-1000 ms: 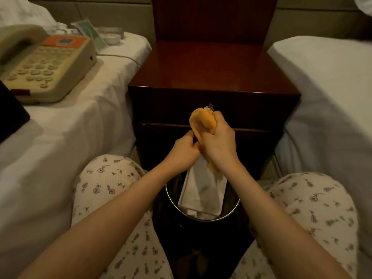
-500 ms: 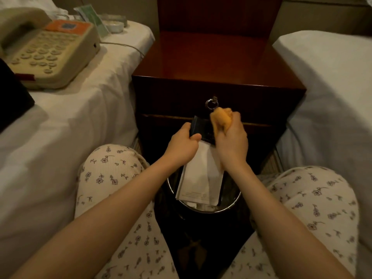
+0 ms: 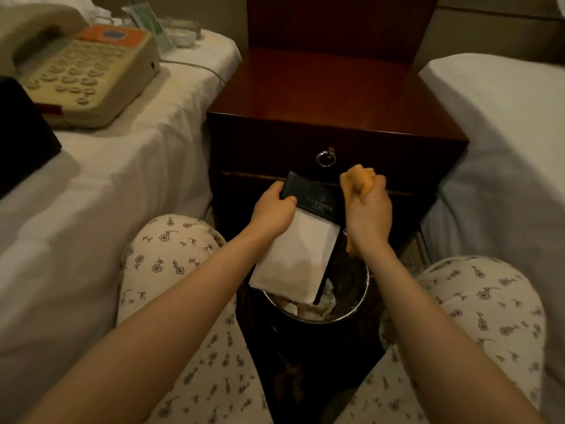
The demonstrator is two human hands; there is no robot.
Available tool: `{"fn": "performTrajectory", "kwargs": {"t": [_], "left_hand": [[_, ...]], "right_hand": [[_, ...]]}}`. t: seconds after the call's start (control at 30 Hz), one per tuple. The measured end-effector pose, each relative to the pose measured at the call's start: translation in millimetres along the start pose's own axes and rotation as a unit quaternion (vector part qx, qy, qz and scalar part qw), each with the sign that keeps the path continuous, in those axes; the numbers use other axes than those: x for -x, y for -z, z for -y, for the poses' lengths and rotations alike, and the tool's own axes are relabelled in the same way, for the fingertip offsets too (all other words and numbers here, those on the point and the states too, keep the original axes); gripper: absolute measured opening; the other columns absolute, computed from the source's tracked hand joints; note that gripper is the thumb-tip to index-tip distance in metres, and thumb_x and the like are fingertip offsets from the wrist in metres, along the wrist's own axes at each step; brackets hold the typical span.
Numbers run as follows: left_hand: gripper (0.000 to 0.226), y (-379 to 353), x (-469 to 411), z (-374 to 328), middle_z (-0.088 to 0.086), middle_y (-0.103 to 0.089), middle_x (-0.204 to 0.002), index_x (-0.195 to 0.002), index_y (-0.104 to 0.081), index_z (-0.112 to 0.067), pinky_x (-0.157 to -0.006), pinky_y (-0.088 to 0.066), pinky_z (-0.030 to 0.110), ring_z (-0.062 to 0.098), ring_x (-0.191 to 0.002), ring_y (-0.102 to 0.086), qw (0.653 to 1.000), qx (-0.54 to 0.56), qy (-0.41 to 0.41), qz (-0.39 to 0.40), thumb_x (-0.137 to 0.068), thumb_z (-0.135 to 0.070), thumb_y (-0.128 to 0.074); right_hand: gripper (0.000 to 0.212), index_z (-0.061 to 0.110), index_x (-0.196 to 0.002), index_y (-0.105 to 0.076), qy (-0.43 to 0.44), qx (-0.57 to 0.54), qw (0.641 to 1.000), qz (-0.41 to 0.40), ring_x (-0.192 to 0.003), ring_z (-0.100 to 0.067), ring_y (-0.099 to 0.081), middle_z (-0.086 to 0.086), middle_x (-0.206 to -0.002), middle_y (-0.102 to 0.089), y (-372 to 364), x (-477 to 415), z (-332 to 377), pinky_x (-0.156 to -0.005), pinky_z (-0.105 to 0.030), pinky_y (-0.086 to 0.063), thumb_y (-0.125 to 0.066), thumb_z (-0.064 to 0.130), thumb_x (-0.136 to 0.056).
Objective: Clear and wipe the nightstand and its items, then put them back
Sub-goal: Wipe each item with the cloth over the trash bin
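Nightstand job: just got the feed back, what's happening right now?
A seated person holds a notepad holder, black with white paper, in the left hand above a waste bin. The right hand has a grip on a bunched orange cloth beside it. The nightstand top is bare. A beige telephone and small glass items lie on the bed to the left.

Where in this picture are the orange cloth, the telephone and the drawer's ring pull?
orange cloth (image 3: pixel 357 179): head view, on the bunched top above the right fist.
telephone (image 3: pixel 91 71): head view, on the keypad face.
ring pull (image 3: pixel 326 158): head view, on the metal ring on the drawer front.
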State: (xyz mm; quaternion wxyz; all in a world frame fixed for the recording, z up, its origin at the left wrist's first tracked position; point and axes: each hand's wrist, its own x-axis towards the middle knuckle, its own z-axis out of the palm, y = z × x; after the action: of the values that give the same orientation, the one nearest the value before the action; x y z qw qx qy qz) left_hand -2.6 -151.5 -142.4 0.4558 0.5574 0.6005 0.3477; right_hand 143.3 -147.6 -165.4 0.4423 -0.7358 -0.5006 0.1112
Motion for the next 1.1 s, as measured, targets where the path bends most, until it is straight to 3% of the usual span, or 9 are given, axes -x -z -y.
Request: {"fn": "performTrajectory", "kwargs": {"t": [0.17,0.27,0.37,0.5,0.57,0.73,0.83,0.97,1.1], "left_hand": [[0.032,3,-3,2,0.008,-0.057,-0.116,-0.129,-0.048,-0.016,-0.081,-0.047,0.035,0.025,-0.1,-0.057,0.995,0.089,0.035,-0.041,-0.098,-0.012,-0.037],[0.033,6,-5,2,0.004,-0.059,-0.102,-0.127,-0.048,-0.015,-0.081,-0.048,0.036,0.022,-0.092,-0.057,0.982,0.157,0.074,-0.07,-0.097,-0.01,-0.036],[0.031,9,-8,2,0.0,-0.055,-0.092,-0.125,-0.049,-0.016,-0.075,-0.045,0.031,0.016,-0.08,-0.053,0.978,0.175,0.086,-0.076,-0.097,-0.011,-0.035],[0.017,10,-8,6,0.005,-0.053,-0.087,-0.098,-0.053,-0.014,-0.072,-0.041,0.031,0.019,-0.078,-0.05,0.975,0.17,0.124,-0.078,-0.096,-0.011,-0.036],[0.02,10,-7,6,0.007,-0.054,-0.092,-0.11,-0.053,-0.01,-0.07,-0.041,0.03,0.021,-0.081,-0.051,0.976,0.153,0.145,-0.058,-0.098,-0.015,-0.038],[0.091,-5,0,7,0.015,-0.014,-0.155,-0.149,0.008,-0.007,-0.111,-0.024,0.044,0.034,-0.141,-0.018,0.987,-0.128,0.092,-0.039,-0.091,-0.048,-0.049],[0.105,-7,-4,3,0.012,-0.008,-0.157,-0.148,0.017,-0.015,-0.115,-0.021,0.049,0.034,-0.143,-0.013,0.995,-0.002,0.099,0.023,-0.083,-0.061,-0.051],[0.099,-12,-4,2,0.007,-0.015,-0.157,-0.152,-0.001,-0.024,-0.111,-0.025,0.053,0.031,-0.142,-0.02,0.978,0.113,0.112,0.138,-0.076,-0.072,-0.044],[0.108,-14,-4,-3,0.005,-0.039,-0.144,-0.146,-0.027,-0.018,-0.093,-0.04,0.029,0.022,-0.129,-0.042,0.973,0.194,0.052,0.116,-0.06,-0.075,-0.059]], "right_hand": [[0.024,0.01,-0.114,-0.047,0.081,-0.079,0.993,0.019,-0.092,-0.022,-0.057,-0.007,-0.106,-0.058,-3,9,5,-0.072,-0.035,-0.048,-0.053,0.018,-0.092],[0.033,0.011,-0.128,-0.043,-0.128,-0.133,0.982,0.026,-0.1,-0.022,-0.056,-0.007,-0.117,-0.057,-7,6,-3,-0.078,-0.032,-0.044,-0.045,0.021,-0.097],[0.039,0.009,-0.133,-0.045,-0.35,-0.351,0.865,0.08,-0.106,-0.027,-0.058,-0.012,-0.12,-0.059,-3,1,-5,-0.091,-0.039,-0.046,-0.045,0.027,-0.098],[0.038,0.011,-0.123,-0.053,-0.252,-0.399,0.849,0.236,-0.085,-0.02,-0.064,-0.008,-0.102,-0.065,-3,9,13,-0.08,-0.033,-0.051,-0.052,0.034,-0.093],[0.041,0.007,-0.129,-0.051,-0.223,-0.38,0.867,0.232,-0.082,-0.018,-0.063,-0.009,-0.103,-0.065,-4,9,15,-0.074,-0.029,-0.052,-0.054,0.026,-0.093],[0.029,0.005,-0.119,-0.052,-0.136,-0.319,0.922,0.171,-0.077,-0.013,-0.063,-0.002,-0.092,-0.064,-7,8,15,-0.063,-0.022,-0.055,-0.055,0.014,-0.092],[0.037,0.006,-0.12,-0.049,-0.084,-0.283,0.943,0.154,-0.09,-0.018,-0.064,-0.006,-0.104,-0.063,-8,14,20,-0.079,-0.034,-0.055,-0.061,0.02,-0.088],[0.028,0.021,-0.108,-0.045,-0.03,-0.279,0.948,0.152,-0.085,-0.012,-0.061,0.008,-0.09,-0.058,-7,28,30,-0.079,-0.034,-0.052,-0.063,0.025,-0.087],[0.03,0.022,-0.105,-0.045,0.005,-0.309,0.94,0.145,-0.076,-0.008,-0.06,0.006,-0.084,-0.056,-8,36,34,-0.071,-0.028,-0.053,-0.065,0.014,-0.084]]}}
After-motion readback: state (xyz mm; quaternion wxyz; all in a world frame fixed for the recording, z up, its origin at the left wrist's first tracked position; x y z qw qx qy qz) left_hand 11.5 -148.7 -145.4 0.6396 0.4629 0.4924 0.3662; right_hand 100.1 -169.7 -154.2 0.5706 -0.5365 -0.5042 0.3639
